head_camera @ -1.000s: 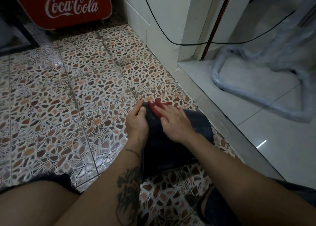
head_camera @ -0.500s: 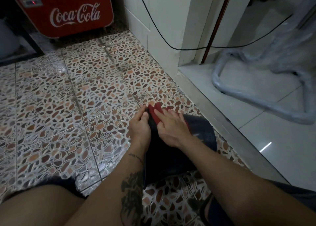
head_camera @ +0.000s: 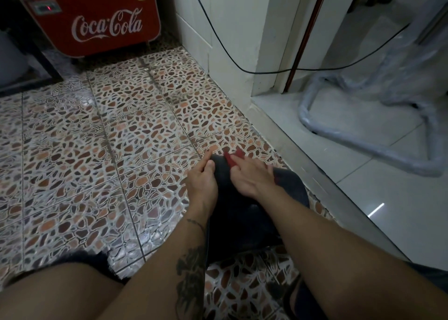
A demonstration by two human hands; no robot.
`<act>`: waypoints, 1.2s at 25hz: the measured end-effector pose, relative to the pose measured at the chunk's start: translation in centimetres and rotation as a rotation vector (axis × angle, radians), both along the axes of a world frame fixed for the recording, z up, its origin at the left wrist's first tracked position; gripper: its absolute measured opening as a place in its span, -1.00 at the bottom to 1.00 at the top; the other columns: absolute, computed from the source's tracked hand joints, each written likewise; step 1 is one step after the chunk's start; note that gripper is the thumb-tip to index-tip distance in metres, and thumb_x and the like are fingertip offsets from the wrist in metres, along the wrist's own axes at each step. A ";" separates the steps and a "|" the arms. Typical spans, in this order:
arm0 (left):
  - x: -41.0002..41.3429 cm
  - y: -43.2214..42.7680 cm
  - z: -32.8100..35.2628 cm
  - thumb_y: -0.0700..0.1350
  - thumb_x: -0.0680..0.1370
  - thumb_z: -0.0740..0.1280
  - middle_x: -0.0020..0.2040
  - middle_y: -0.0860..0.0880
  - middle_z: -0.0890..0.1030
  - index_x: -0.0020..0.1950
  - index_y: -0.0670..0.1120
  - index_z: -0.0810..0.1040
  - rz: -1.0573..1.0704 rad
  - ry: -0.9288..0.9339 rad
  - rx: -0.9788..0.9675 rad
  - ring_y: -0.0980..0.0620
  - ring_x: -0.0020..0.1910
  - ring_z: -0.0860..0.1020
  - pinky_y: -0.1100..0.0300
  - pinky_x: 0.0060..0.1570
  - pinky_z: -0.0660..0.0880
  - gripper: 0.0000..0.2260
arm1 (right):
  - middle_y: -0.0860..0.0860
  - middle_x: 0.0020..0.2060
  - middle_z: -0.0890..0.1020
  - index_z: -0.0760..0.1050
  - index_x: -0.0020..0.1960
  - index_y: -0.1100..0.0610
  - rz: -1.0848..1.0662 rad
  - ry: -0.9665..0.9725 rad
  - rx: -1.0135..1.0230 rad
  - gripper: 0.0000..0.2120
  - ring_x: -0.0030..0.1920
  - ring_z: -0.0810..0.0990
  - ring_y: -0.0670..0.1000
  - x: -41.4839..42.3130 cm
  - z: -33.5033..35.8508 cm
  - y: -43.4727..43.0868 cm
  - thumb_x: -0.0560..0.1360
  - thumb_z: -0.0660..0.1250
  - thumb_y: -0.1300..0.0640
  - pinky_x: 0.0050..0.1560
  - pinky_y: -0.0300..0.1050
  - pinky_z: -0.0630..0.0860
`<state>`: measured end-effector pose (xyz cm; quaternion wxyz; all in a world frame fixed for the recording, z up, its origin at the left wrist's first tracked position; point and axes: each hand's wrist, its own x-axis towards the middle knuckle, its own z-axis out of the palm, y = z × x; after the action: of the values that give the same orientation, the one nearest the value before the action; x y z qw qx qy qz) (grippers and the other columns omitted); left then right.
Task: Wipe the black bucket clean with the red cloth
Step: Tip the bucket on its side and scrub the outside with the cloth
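Observation:
The black bucket (head_camera: 244, 220) lies on its side on the pebble-patterned floor between my legs. My left hand (head_camera: 201, 181) grips its left edge near the far end, thumb on top. My right hand (head_camera: 252, 178) lies flat on the bucket's upper side and presses the red cloth (head_camera: 234, 157) against it. Only a small red part of the cloth shows past my fingertips; the rest is hidden under the hand.
A red Coca-Cola cooler (head_camera: 97, 19) stands at the back left. A white wall corner (head_camera: 228, 41) with a hanging black cable (head_camera: 242, 70) rises behind the bucket. A metal threshold (head_camera: 315, 174) runs along the right, with a plastic-wrapped frame (head_camera: 363, 142) on white tiles beyond.
Both hands stay on the bucket. My right hand with the cloth has shifted slightly along the bucket's top, and the head camera has tilted a little upward.

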<state>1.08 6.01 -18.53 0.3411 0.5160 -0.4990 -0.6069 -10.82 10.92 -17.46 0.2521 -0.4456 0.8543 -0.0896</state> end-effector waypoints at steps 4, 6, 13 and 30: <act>-0.5 -1.2 -0.2 -0.18 0.61 0.25 0.19 0.06 0.64 0.31 0.01 0.61 0.025 0.051 0.102 0.11 0.16 0.58 0.22 0.23 0.45 -0.68 | -0.10 0.62 0.15 0.15 0.58 -0.22 0.171 -0.067 -0.284 -0.34 0.60 0.00 0.01 3.7 0.2 3.6 0.47 0.00 -0.01 0.55 0.24 -0.23; -0.7 -1.3 -0.1 -0.13 0.60 0.25 0.25 0.04 0.62 0.31 0.03 0.61 0.021 0.015 0.104 0.04 0.21 0.57 0.13 0.31 0.45 -0.69 | -0.13 0.62 0.13 0.20 0.56 -0.24 0.208 -0.071 -0.367 -0.33 0.61 -0.04 -0.02 3.4 -0.2 6.7 0.45 0.07 0.02 0.56 0.20 -0.26; -0.2 1.1 2.6 -0.05 0.64 0.18 0.41 0.01 0.52 0.45 -0.01 0.48 -0.084 -0.324 -0.285 -0.01 0.38 0.44 0.09 0.37 0.32 -0.62 | -0.09 0.64 -0.06 -0.04 0.60 -0.29 -0.101 0.030 -0.165 -0.38 0.61 -0.18 -0.02 -1.9 -2.4 12.9 0.57 0.00 -0.06 0.56 0.19 -0.27; 3.5 4.4 4.6 -0.16 0.62 0.20 0.29 -0.16 0.57 0.35 -0.16 0.52 -0.026 -0.571 -0.346 -0.15 0.27 0.49 0.16 0.16 0.29 -0.67 | -0.09 0.60 -0.28 -0.27 0.60 -0.22 0.085 0.010 -0.093 -0.35 0.59 -0.34 0.03 2.4 -1.1 11.6 0.63 -0.02 -0.22 0.52 0.28 -0.33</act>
<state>4.57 10.37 -13.96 0.2623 0.5930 -0.6769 -0.3484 -8.41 22.49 -18.54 0.2306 -0.4931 0.8308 -0.1161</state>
